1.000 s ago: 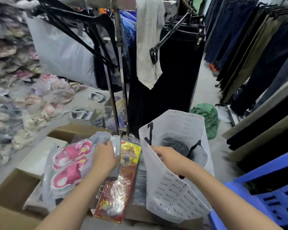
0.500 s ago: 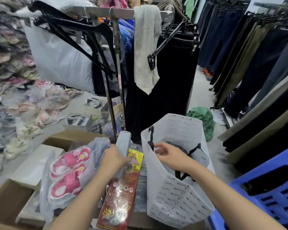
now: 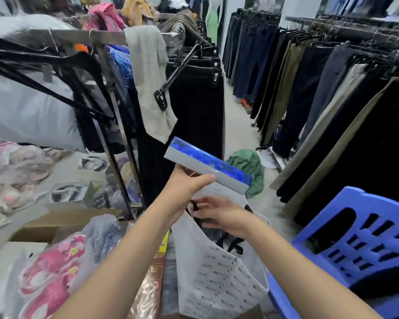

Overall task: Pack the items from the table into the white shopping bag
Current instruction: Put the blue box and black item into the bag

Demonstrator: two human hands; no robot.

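While the right hand [image 3: 221,215] holds the bag [image 3: 217,275], the left hand [image 3: 186,183] grips a box [image 3: 206,164] above.

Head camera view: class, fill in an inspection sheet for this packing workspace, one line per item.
Surface: cardboard boxes under the goods; tabletop not visible.
Job's things: grey-blue box held above the white shopping bag; pink slippers packet and red-gold packet not yet packed.
Clutter: green bundle on the floor.
Hands: left hand grips the box; right hand holds the bag's rim open.
Cables: nothing seen.
Surroundings: hanging trousers, blue plastic chair.
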